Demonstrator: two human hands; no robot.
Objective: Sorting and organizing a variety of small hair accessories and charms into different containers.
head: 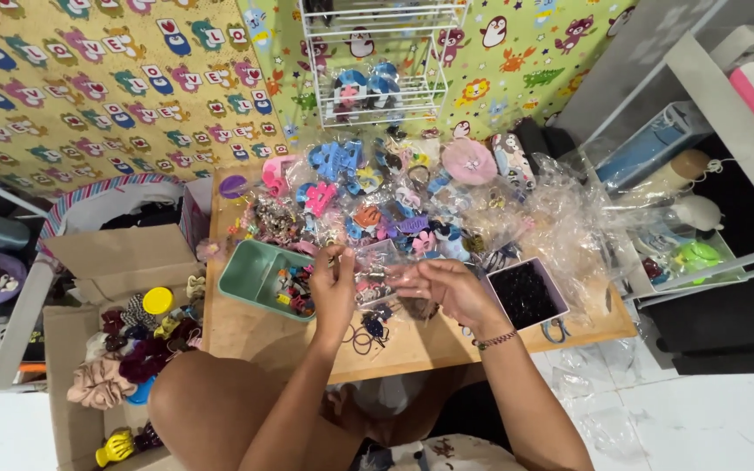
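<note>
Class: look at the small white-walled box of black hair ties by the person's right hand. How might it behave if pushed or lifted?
The box looks light, so it would probably slide easily on the wooden table. It is open-topped and filled with loose ties, so tilting it would likely spill them. Its low, square shape suggests it would not roll.

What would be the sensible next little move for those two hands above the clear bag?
Probably lower the small piece pinched in the left hand into the clear plastic bag that the right hand steadies, since both hands meet over it, beside the green tray.
</note>
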